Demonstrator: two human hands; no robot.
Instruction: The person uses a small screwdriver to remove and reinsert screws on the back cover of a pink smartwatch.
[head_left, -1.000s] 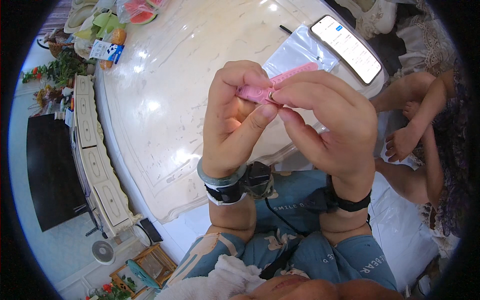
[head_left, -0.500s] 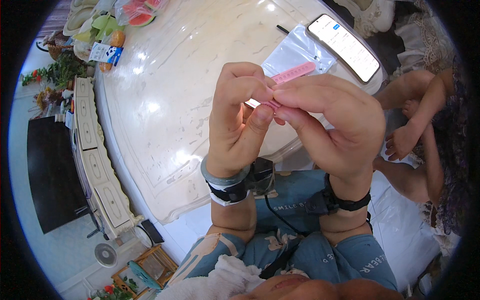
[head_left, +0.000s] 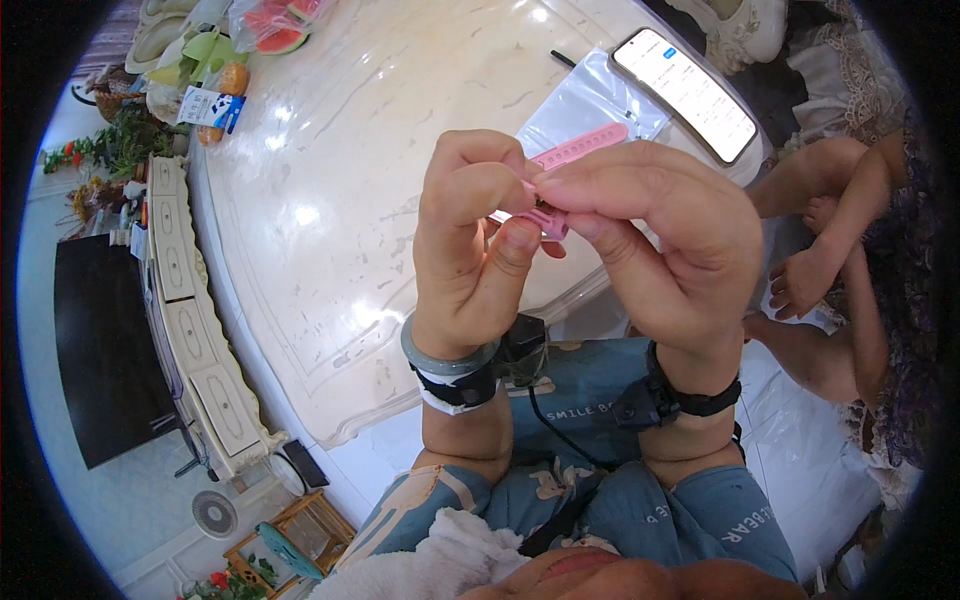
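Observation:
My left hand [head_left: 460,250] and my right hand [head_left: 660,240] are raised over the pale table, both closed around a small pink watch band piece [head_left: 549,223] with a dark part showing. Fingertips of both hands meet on it, and my fingers hide much of it. A pink strap with holes [head_left: 590,140] shows just beyond my fingers, over a clear plastic bag [head_left: 630,110]. A phone with its screen lit [head_left: 680,95] lies right of the bag.
The pale table [head_left: 290,250] holds bagged watermelon [head_left: 280,35], bread [head_left: 232,78] and a carton [head_left: 208,105] at back left. Another person's crossed arms [head_left: 830,240] are close on my right. A long cabinet [head_left: 190,290], black screen [head_left: 105,350] and fan [head_left: 213,515] stand left.
The pink piece has turned and is mostly covered by my fingertips, with a dark part now showing. Both hands have shifted slightly, my left one a little downward.

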